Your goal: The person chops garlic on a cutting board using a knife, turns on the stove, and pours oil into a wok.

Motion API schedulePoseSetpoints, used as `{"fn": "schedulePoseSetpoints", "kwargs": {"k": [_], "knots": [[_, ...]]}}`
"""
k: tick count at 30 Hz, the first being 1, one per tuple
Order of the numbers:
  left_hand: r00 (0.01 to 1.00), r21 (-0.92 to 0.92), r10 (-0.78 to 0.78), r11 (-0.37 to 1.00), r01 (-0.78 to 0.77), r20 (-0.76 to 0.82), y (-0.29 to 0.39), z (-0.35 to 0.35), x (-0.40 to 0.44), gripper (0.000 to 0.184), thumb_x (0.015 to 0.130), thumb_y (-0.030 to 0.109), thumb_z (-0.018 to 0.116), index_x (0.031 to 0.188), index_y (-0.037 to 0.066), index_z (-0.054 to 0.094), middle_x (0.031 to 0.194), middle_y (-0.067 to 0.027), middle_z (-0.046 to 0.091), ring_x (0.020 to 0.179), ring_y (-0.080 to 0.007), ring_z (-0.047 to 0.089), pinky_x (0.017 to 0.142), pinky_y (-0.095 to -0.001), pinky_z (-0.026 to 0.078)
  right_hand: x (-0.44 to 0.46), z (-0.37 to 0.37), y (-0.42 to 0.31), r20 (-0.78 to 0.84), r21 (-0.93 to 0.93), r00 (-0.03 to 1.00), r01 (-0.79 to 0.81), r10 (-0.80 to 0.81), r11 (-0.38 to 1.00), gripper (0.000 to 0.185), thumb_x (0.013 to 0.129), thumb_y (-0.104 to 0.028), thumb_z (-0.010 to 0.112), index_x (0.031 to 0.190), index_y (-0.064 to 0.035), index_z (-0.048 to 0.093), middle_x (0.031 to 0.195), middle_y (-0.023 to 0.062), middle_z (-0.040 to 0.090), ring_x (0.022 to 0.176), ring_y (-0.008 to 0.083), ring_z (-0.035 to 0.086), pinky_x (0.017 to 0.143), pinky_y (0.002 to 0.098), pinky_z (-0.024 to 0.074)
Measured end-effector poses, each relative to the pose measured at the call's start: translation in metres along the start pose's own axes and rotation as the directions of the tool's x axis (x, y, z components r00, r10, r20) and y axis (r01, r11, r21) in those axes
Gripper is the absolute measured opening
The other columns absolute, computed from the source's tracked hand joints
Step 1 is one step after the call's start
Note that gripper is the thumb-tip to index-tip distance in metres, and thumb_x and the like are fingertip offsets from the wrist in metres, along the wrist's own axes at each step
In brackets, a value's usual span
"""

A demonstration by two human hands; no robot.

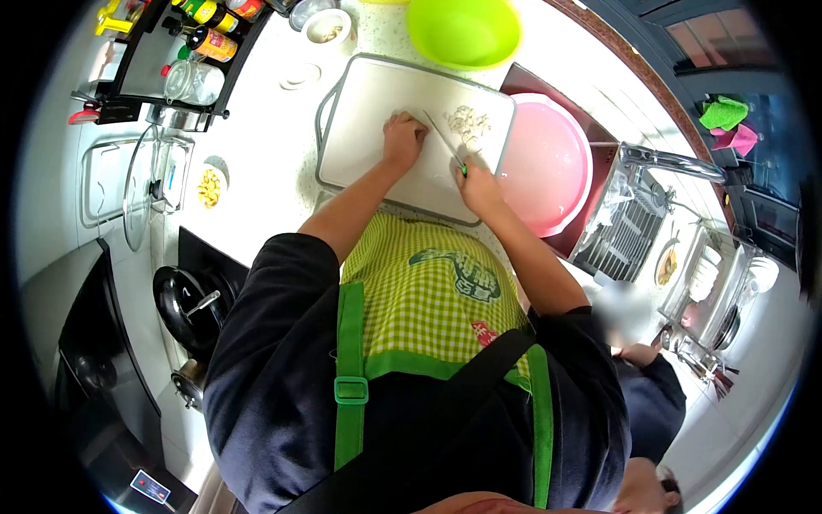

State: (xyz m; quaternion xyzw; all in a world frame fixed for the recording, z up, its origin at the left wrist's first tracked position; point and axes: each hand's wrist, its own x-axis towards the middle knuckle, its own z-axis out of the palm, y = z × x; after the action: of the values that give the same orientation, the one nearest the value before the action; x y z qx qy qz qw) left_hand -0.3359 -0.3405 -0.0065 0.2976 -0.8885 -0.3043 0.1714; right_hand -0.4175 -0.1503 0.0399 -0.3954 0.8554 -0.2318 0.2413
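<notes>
On the worktop lies a white cutting board (368,94) with a grey rim. My right hand (479,187) is wrapped round the green handle of a knife (443,137), whose blade points up and left over the board. My left hand (404,139) rests on the board left of the blade with its fingers curled together; what they hold, if anything, is hidden. Pale chopped pieces (467,125) lie in a loose pile right of the blade.
A pink basin (548,163) stands right of the board, beside the sink rack (621,227). Behind is a green bowl (465,32). At left are a bowl of yellow pieces (210,187), a spice rack (141,77) and a black pan (180,308). Another person (651,403) is at lower right.
</notes>
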Motion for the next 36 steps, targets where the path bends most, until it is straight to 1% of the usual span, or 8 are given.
{"fn": "schedulePoseSetpoints", "kwargs": {"k": [9, 12, 18, 21, 24, 27, 29, 36], "knots": [[0.993, -0.007, 0.073, 0.997, -0.074, -0.095, 0.001, 0.001, -0.001, 0.002, 0.073, 0.005, 0.071, 0.073, 0.008, 0.070, 0.086, -0.0066, 0.063, 0.090, -0.0308, 0.057, 0.082, -0.0438, 0.042, -0.006, -0.016, -0.013, 0.113, -0.055, 0.989, -0.093, 0.098, 0.994, 0.029, 0.094, -0.025, 0.052, 0.106, 0.0008, 0.053, 0.078, 0.0285, 0.063, 0.075, 0.0485, 0.062, 0.070, 0.0565, 0.0503], [0.995, 0.003, 0.072, 0.997, -0.072, -0.069, 0.001, 0.000, 0.000, 0.004, 0.073, 0.006, 0.071, 0.076, 0.009, 0.071, 0.088, -0.0060, 0.063, 0.091, -0.0306, 0.057, 0.083, -0.0439, 0.042, 0.001, -0.013, -0.016, 0.052, -0.029, 0.997, -0.055, 0.057, 0.998, 0.024, 0.093, -0.023, 0.053, 0.099, 0.0005, 0.053, 0.077, 0.0289, 0.063, 0.076, 0.0471, 0.062, 0.069, 0.0553, 0.0490], [0.999, 0.018, 0.039, 0.999, -0.039, -0.016, -0.008, -0.007, -0.004, 0.010, 0.075, 0.011, 0.071, 0.084, 0.013, 0.074, 0.094, -0.0054, 0.062, 0.097, -0.0287, 0.054, 0.089, -0.0437, 0.039, 0.011, -0.012, -0.010, 0.052, 0.010, 0.999, -0.015, 0.014, 1.000, 0.028, 0.093, -0.023, 0.053, 0.106, 0.0018, 0.053, 0.080, 0.0280, 0.063, 0.076, 0.0466, 0.062, 0.071, 0.0553, 0.0487], [0.976, 0.012, 0.162, 0.987, -0.162, -0.143, -0.019, -0.020, -0.015, 0.019, 0.074, 0.014, 0.073, 0.094, 0.014, 0.072, 0.103, -0.0068, 0.060, 0.101, -0.0289, 0.052, 0.089, -0.0436, 0.038, 0.002, -0.017, -0.012, 0.040, 0.050, 0.998, -0.043, 0.041, 0.998, 0.028, 0.093, -0.024, 0.054, 0.105, 0.0018, 0.054, 0.078, 0.0276, 0.063, 0.075, 0.0464, 0.062, 0.071, 0.0551, 0.0486], [0.960, 0.089, 0.272, 0.960, -0.266, -0.068, -0.013, -0.041, -0.026, 0.026, 0.073, 0.017, 0.075, 0.098, 0.013, 0.070, 0.108, -0.0074, 0.056, 0.102, -0.0293, 0.050, 0.089, -0.0435, 0.038, -0.006, -0.024, -0.022, 0.145, 0.007, 0.988, -0.049, 0.047, 0.999, 0.027, 0.093, -0.024, 0.054, 0.104, 0.0014, 0.055, 0.077, 0.0270, 0.064, 0.075, 0.0460, 0.062, 0.070, 0.0545, 0.0491], [0.986, 0.117, 0.140, 0.982, -0.151, 0.093, -0.002, -0.050, -0.030, 0.025, 0.072, 0.020, 0.076, 0.095, 0.011, 0.070, 0.107, -0.0062, 0.055, 0.100, -0.0296, 0.050, 0.089, -0.0439, 0.038, -0.008, -0.008, -0.006, 0.111, -0.030, 0.994, -0.017, 0.020, 0.999, 0.026, 0.093, -0.024, 0.055, 0.102, 0.0003, 0.054, 0.071, 0.0266, 0.062, 0.071, 0.0470, 0.061, 0.065, 0.0545, 0.0484], [0.943, 0.167, 0.233, 0.947, -0.276, 0.238, 0.002, -0.051, -0.031, 0.023, 0.074, 0.020, 0.075, 0.094, 0.011, 0.069, 0.097, -0.0052, 0.057, 0.097, -0.0276, 0.051, 0.086, -0.0428, 0.039, -0.011, -0.004, 0.005, 0.057, 0.010, 0.998, -0.036, 0.035, 0.999, 0.026, 0.093, -0.025, 0.055, 0.100, 0.0003, 0.055, 0.072, 0.0273, 0.062, 0.071, 0.0472, 0.061, 0.067, 0.0551, 0.0485], [0.934, 0.125, 0.319, 0.932, -0.340, 0.160, 0.009, -0.028, -0.026, 0.018, 0.078, 0.014, 0.069, 0.096, 0.010, 0.068, 0.097, -0.0038, 0.061, 0.101, -0.0253, 0.051, 0.088, -0.0422, 0.039, -0.024, -0.025, 0.021, -0.034, -0.009, 0.994, -0.103, 0.103, 0.995, 0.025, 0.091, -0.024, 0.059, 0.098, -0.0002, 0.056, 0.072, 0.0274, 0.062, 0.071, 0.0472, 0.062, 0.066, 0.0544, 0.0492]]}}
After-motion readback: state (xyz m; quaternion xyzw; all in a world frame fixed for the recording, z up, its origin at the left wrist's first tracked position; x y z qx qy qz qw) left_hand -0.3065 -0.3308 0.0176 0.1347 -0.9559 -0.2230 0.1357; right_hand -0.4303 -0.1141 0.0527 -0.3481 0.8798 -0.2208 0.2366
